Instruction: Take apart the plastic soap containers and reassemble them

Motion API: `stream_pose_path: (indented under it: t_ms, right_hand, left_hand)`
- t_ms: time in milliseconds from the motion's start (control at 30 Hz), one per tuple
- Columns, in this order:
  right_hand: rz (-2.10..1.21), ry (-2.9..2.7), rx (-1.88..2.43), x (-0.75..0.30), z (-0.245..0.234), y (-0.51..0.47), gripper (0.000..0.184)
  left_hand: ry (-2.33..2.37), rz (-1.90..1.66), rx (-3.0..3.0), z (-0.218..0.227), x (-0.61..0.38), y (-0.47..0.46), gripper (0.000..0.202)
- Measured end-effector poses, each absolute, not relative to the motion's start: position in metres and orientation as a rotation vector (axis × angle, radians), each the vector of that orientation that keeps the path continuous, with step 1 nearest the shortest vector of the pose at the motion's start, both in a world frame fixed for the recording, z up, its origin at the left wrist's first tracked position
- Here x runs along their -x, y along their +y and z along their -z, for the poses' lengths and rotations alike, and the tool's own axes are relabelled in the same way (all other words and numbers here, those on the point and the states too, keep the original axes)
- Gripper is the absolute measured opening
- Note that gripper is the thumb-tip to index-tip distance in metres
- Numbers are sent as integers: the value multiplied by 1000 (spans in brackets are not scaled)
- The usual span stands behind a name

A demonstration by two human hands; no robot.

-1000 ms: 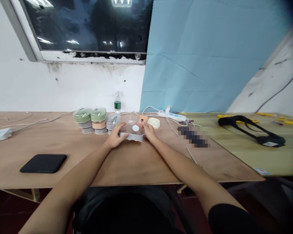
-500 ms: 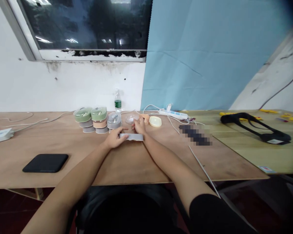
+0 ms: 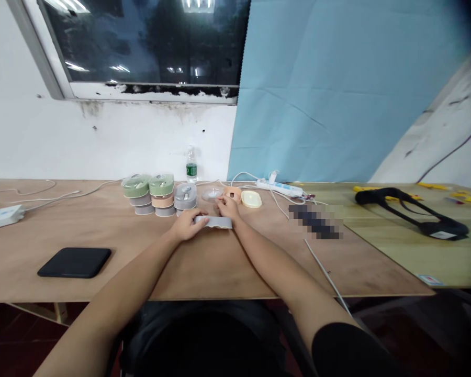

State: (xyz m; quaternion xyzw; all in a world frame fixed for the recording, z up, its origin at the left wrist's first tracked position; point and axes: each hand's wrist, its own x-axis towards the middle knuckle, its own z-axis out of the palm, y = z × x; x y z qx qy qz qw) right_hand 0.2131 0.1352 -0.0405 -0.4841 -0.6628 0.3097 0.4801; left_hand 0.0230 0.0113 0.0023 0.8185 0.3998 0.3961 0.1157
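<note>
My left hand is closed on the left end of a grey plastic piece with a wavy lower edge, its thumb lying along the near side. My right hand is behind the piece's right end, fingers bent and pressed together. What those fingertips hold, if anything, is too small to make out. Just beyond them lies a clear, shallow round lid. An orange plastic part with a dark square opening stands by the right hand, and a pale yellow shallow tray is to its right.
Stacked round boxes in green, orange and grey stand at the left. Behind them is a water bottle. A black flat case, a power strip, white cables and a black strapped frame lie around.
My right hand has come slightly lower, and more of the orange part with its dark opening shows. My left hand keeps hold of the grey piece. The view has shifted a little.
</note>
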Motion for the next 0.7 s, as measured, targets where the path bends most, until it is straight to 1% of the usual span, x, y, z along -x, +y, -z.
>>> stream_pose_path:
  t_ms: [67,133,200,267,400,467,533,600,633,700]
  right_hand:
    - [-813,-1584,1172,-219,34,129,27]
    - [-906,-1606,1125,-226,27,122,35]
    - [-1054,-1688,1060,-231,21,115,44]
    - [-1215,-1791,1001,-234,15,110,49]
    - [-1476,-1982,915,-236,4,106,57]
    - [-1581,-1983,908,-238,1,105,61]
    - [-1632,-1925,909,-242,1,105,60]
    - [-1629,-1847,915,-245,3,106,55]
    - [-1616,-1817,920,-245,5,107,52]
    - [-1576,-1776,927,-245,8,109,47]
  left_hand:
    - [1255,-1181,-2373,-2,-22,13,36]
    - [1370,-1207,-2328,-1,-21,16,37]
    - [1467,-1218,-2279,-1,-19,20,40]
    - [1522,-1207,-2255,1,-17,22,44]
    - [1477,-1101,-2353,3,-18,20,54]
    - [1450,-1073,-2405,4,-22,17,57]
    - [1419,-1113,-2426,5,-26,16,54]
    - [1316,-1175,-2462,6,-29,16,52]
    - [1250,-1199,-2489,7,-30,17,55]
    - [1159,-1223,-2540,10,-31,18,70]
